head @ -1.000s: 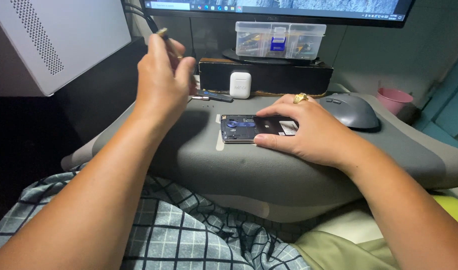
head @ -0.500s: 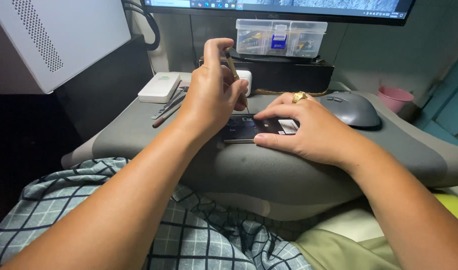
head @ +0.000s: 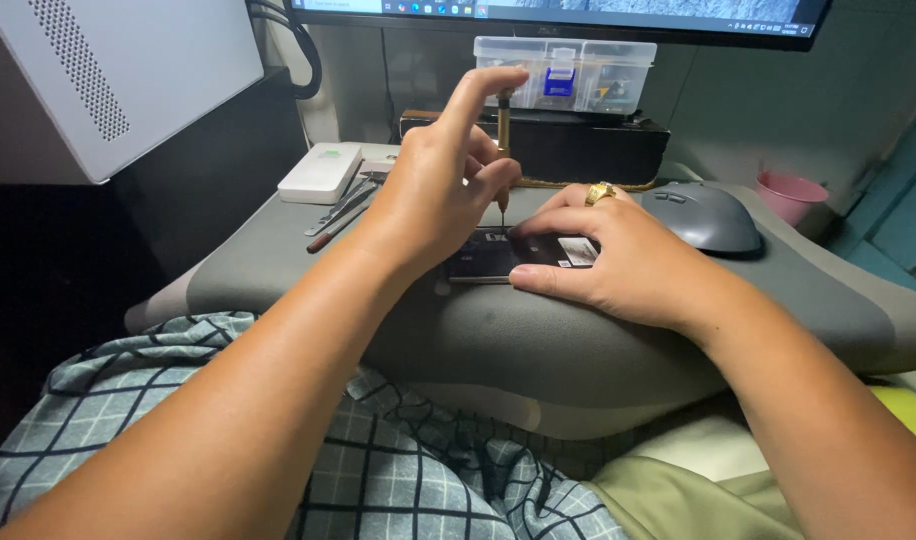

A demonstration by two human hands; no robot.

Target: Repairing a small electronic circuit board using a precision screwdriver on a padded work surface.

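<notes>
White metal case [head: 98, 80] with a field of small round holes stands at the far left, and beside it a flat white box [head: 320, 172] with a small green mark lies on the grey cushion-like rest [head: 278, 260]; just right of this box a few thin metal tools [head: 338, 212] lie together. Next comes the left hand [head: 443, 195], which holds a small brass-coloured screwdriver [head: 503, 150] upright: the index fingertip presses on its top end while the thumb and the other fingers close around the shaft, and the tip points down to the dark opened phone [head: 508, 255] that lies flat in the middle of the rest. Behind, under the monitor [head: 578, 15], a clear plastic compartment box [head: 566, 72] stands on a black box, with a small blue piece inside. The right hand [head: 603, 255], with a gold ring [head: 599, 192], lies flat and open on the phone and pins it down, fingers spread over its right part. Further right sit a grey mouse [head: 706, 215] and a pink cup [head: 790, 195]
</notes>
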